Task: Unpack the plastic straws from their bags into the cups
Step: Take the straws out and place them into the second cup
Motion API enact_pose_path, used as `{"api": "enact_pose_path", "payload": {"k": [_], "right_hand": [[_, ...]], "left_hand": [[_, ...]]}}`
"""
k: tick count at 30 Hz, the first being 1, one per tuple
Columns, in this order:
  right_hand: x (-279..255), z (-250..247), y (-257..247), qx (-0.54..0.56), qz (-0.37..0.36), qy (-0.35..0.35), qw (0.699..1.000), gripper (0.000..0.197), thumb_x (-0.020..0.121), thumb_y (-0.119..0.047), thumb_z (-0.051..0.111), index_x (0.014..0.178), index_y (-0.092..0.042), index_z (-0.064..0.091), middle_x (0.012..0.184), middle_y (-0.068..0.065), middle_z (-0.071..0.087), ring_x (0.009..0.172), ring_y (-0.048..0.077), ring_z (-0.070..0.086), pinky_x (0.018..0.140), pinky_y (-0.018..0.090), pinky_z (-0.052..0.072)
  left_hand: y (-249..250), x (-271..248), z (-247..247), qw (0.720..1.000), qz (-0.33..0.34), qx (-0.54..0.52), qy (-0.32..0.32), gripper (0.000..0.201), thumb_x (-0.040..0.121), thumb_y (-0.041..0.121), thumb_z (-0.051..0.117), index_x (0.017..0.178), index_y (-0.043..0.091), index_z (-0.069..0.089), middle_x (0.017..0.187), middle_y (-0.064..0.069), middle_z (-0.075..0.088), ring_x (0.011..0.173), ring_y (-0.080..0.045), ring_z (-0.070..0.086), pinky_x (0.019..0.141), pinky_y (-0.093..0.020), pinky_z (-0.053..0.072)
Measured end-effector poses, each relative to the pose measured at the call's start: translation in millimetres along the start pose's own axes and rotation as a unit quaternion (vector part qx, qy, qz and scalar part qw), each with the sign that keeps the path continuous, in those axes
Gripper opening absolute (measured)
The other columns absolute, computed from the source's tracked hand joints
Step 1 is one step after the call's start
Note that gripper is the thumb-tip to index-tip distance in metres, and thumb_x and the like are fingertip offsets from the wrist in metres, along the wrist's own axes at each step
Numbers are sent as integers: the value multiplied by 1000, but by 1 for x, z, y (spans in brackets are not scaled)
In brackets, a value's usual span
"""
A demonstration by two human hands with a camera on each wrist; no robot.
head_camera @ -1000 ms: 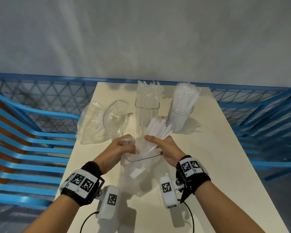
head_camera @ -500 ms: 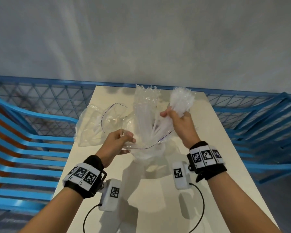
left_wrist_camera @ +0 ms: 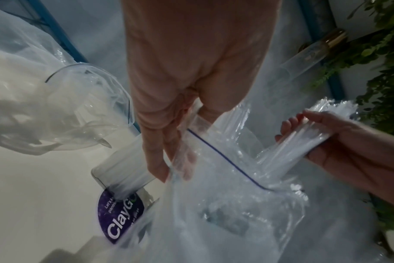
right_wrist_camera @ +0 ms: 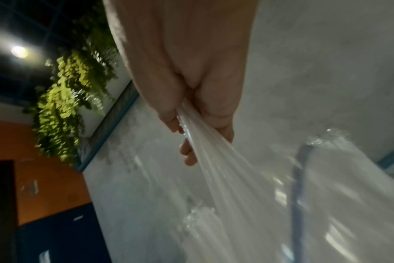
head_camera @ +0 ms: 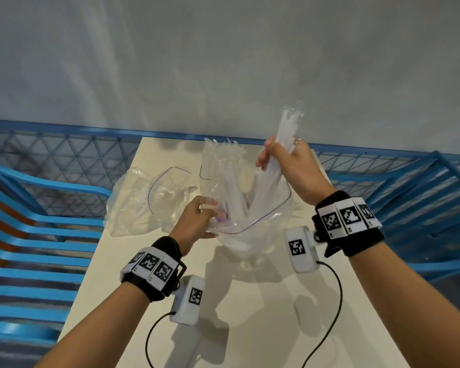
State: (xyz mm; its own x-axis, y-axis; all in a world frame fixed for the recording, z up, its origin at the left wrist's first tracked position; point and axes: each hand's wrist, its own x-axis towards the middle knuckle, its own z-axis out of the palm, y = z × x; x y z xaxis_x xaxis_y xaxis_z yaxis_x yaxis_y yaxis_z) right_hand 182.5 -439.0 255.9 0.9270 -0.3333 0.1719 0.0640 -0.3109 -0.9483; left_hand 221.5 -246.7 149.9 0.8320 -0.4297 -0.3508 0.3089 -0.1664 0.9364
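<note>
A bundle of clear plastic straws [head_camera: 270, 179] stood half out of a zip-top bag [head_camera: 252, 229] above the pale surface [head_camera: 250, 314]. The right hand [head_camera: 292, 168] had its fingers curled round the bundle; the left hand [head_camera: 194, 221] pinched the bag's rim. Loose straws could slip from the grip, or the bag could catch and drag against the cup [left_wrist_camera: 124, 170] beside it. Compared with 0.5 seconds earlier, the right hand was higher, with more straw length exposed.

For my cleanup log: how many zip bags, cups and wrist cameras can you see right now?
Zip bags: 2, the held bag and the empty bag
Cups: 1 in view, the labelled cup
Wrist cameras: 2, the left wrist camera and the right wrist camera
Total: 5
</note>
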Motion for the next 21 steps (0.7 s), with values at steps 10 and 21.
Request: {"api": "enact_pose_path", "payload": {"k": [10,21], "right_hand": [[54,-70,-37,147,-111,147,972,12,95,-13,50,84,-16,53,59,-1,65,64,24,63,78,48,54],[82,-30,72,-78,-95,170,978,22,100,-24,46,109,-5,53,79,4,62,64,-6,56,66,8,43]], "left_hand": [[-5,4,1,996,-16,93,6,25,97,5,37,118,13,48,103,-12,68,87,-29,67,69,-34,50],[-30,-2,-3,995,-54,75,44,22,97,6,42,112,19,52,102,-11,72,84,-26,71,73,-37,53]]}}
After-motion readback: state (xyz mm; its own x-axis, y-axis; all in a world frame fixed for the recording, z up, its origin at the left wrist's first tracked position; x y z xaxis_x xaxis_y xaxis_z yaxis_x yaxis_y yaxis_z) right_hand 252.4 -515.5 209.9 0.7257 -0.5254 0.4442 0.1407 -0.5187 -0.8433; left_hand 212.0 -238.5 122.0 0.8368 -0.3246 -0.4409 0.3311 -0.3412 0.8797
